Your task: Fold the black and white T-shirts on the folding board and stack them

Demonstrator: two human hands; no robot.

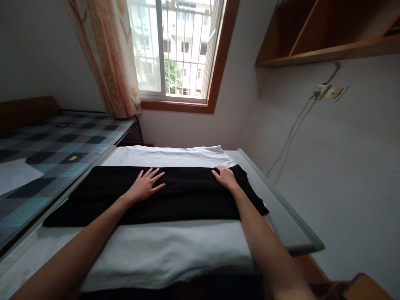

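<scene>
A folded black garment (187,200) lies flat in a long strip across a white cloth (175,250), which looks like a shirt spread on the table (265,183). My left hand (145,185) rests palm down on the left half of the black garment, fingers spread. On its right part lies my right hand (225,177), near the far edge, with the fingers stretched out and slightly bent. Neither hand grips anything. The white cloth shows beyond the black strip and again on the near side, where it hangs toward me.
To the left stands a bed (93,137) with a checked cover and a white sheet-like piece (18,175) on it. A curtain (109,58) hangs by the barred window (178,54). Cables (292,135) run down the right wall from a socket (320,91), below a wooden shelf (312,52).
</scene>
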